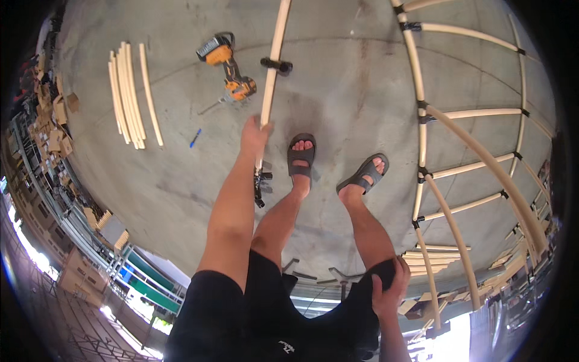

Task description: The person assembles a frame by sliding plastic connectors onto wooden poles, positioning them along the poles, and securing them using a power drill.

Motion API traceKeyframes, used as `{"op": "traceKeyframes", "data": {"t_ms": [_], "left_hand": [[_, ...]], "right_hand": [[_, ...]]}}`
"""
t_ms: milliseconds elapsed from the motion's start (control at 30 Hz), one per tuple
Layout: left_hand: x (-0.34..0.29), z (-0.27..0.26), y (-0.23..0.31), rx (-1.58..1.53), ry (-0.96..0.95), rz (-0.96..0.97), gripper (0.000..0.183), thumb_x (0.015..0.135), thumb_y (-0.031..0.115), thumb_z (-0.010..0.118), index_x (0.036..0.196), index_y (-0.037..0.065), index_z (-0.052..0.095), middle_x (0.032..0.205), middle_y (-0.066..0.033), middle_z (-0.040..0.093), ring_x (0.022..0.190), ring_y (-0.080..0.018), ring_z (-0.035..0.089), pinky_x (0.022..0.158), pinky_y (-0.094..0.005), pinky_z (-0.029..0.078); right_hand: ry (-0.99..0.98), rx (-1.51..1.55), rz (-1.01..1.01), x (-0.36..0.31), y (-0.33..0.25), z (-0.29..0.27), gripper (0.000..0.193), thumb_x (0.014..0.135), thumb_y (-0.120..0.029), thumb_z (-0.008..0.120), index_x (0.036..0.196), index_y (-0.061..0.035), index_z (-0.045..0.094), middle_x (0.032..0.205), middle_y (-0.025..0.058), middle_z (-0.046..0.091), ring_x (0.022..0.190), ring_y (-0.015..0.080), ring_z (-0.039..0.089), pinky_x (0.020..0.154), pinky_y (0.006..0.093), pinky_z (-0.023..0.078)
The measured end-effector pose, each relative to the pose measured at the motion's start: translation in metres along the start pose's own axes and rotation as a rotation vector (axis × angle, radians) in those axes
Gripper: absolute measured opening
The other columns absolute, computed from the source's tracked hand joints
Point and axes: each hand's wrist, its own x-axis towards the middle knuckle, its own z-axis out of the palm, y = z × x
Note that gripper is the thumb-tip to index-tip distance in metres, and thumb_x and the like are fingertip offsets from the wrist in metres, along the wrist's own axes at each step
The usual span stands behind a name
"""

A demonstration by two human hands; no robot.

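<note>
My left hand (256,137) is closed around a long beige pipe (271,90), which runs from the top edge down past my left foot. A black joint (276,65) sits on the pipe above my hand. Below the hand, near the pipe's lower end, is a cluster of black joints (260,186). My right hand (392,286) holds nothing and rests on my right knee with its fingers apart. Left of the pipe, an orange and black cordless drill (228,67) lies on the floor with a long bit in it.
Several loose beige pipes (126,96) lie at the left, with a blue pen (195,138) nearer. A frame of beige pipes and black joints (420,108) stands at the right. More short pipes (429,260) lie behind my right leg. Cardboard boxes (57,111) line the far left.
</note>
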Motion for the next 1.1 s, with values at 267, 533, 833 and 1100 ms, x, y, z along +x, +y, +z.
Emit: {"op": "traceKeyframes", "data": {"t_ms": [267,533,833,1100], "left_hand": [[0.016,0.01,0.0,-0.574,-0.257,-0.321,0.027,0.093,0.023,0.073,0.104,0.001,0.062,0.075,-0.0046,0.061,0.065,-0.0145,0.054,0.06,-0.033,0.044],[-0.129,-0.151,0.058,-0.432,0.061,0.087,0.027,0.096,0.02,0.069,0.109,0.0,0.057,0.078,-0.0179,0.063,0.068,-0.0313,0.062,0.066,-0.0413,0.05],[-0.266,-0.358,0.212,-0.154,-0.134,0.368,0.029,0.095,0.027,0.07,0.108,0.004,0.058,0.083,-0.0236,0.066,0.079,-0.045,0.065,0.068,-0.0481,0.05],[-0.346,-0.438,0.325,0.109,-0.207,0.853,0.032,0.094,0.034,0.071,0.109,0.008,0.059,0.081,-0.0206,0.068,0.078,-0.0442,0.066,0.066,-0.0505,0.051]], "right_hand": [[0.026,-0.035,-0.097,0.014,-0.021,0.0,0.054,0.086,-0.027,0.073,0.128,0.0009,0.055,0.134,0.0269,0.053,0.124,0.0472,0.051,0.106,0.0554,0.04],[0.05,-0.055,-0.144,-0.031,-0.023,0.019,0.05,0.088,-0.024,0.073,0.128,-0.0007,0.056,0.134,0.0251,0.055,0.125,0.0467,0.05,0.106,0.055,0.04],[0.093,0.861,-0.278,-0.073,-0.203,-0.107,0.062,0.095,-0.013,0.07,0.148,0.0003,0.039,0.133,0.0224,0.061,0.122,0.03,0.063,0.095,0.0398,0.054],[0.18,1.468,-0.367,-0.181,-0.19,-0.221,0.049,0.101,-0.014,0.064,0.145,0.0002,0.047,0.113,0.0112,0.065,0.098,0.0165,0.066,0.082,0.032,0.058]]}}
